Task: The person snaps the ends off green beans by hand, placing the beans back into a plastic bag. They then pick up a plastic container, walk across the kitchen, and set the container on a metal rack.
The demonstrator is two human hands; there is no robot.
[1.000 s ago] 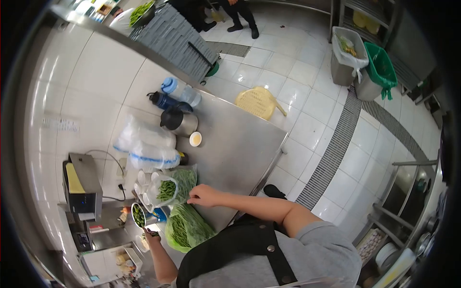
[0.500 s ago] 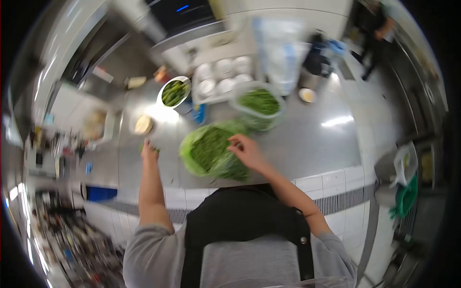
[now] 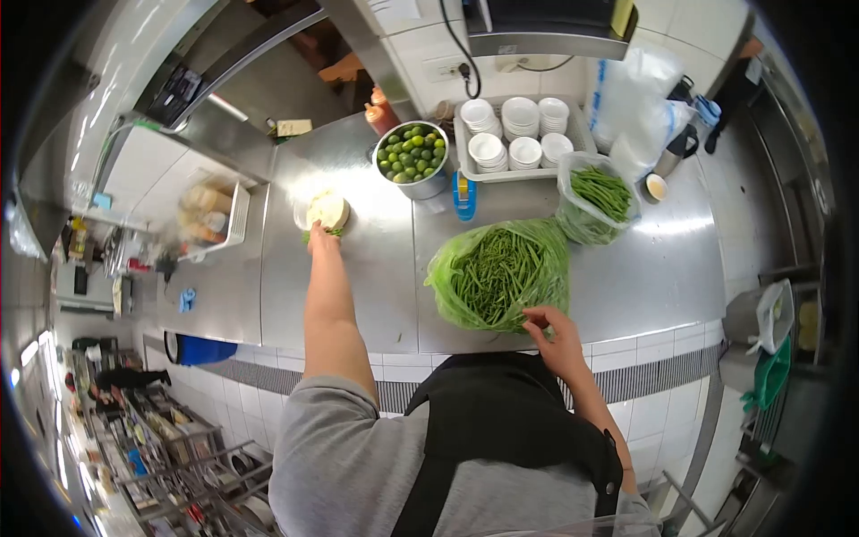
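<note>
My left hand (image 3: pixel 321 240) reaches forward with its fingers closed on green bean pieces (image 3: pixel 333 231), their green ends sticking out at both sides. It is right at the near side of a round pale tub (image 3: pixel 327 210) on the steel counter. My right hand (image 3: pixel 555 343) is at the near right edge of a green plastic bag (image 3: pixel 438 285). Its fingers are bent, with thumb and index finger apart; nothing shows between them. The bag is open and full of thin green beans (image 3: pixel 497 273). Behind it stands a clear bag of larger green beans (image 3: pixel 601 192).
A metal pot of limes (image 3: pixel 412 154) stands at the back beside a blue tape dispenser (image 3: pixel 464 197). Further back are a white crate of stacked small bowls (image 3: pixel 522 143), sauce bottles (image 3: pixel 379 109) and plastic bags (image 3: pixel 640 112). A small cup (image 3: pixel 656 186) sits at the right.
My left hand has moved forward to the round tub with the green bean pieces. My right hand has shifted towards the bag's near right edge. The view has turned left.
</note>
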